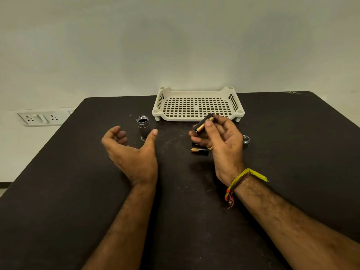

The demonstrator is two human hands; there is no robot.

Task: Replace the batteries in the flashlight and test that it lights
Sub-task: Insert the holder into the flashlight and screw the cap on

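Note:
The flashlight body (143, 128) stands upright on the dark table (78, 191), its threaded open end up. My left hand (132, 152) hovers just in front of it, palm up, fingers curled and apart, holding nothing. My right hand (220, 141) is raised over the table's middle and pinches a black battery holder (203, 124) with a copper-topped battery in it. Two loose batteries (199, 150) lie on the table under that hand, one partly hidden by my fingers. The flashlight's tail cap (246, 139) rests to the right of my right hand.
A cream plastic perforated tray (197, 105) sits at the table's far edge against the wall. A wall socket plate (39, 118) is off to the left, beyond the table's left edge.

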